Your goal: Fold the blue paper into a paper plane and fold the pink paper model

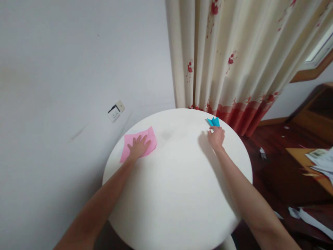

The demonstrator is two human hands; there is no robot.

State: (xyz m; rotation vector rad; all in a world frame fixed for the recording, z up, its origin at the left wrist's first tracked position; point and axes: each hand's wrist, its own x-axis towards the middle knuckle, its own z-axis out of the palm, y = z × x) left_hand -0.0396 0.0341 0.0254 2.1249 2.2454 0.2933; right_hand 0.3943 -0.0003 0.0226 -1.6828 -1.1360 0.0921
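Note:
A round white table (179, 187) fills the middle of the view. My left hand (139, 146) lies flat with fingers spread on a pink sheet of paper (152, 137) at the table's far left. My right hand (216, 136) is at the far right edge, its fingertips pinching a small folded blue paper piece (213, 121) that rests on the table near the rim.
A grey wall with a white socket (116, 111) stands behind the table on the left. A cream curtain with red flowers (234, 59) hangs behind on the right. Dark wooden floor, a wooden shelf with papers (316, 163) and paper scraps (307, 217) lie to the right.

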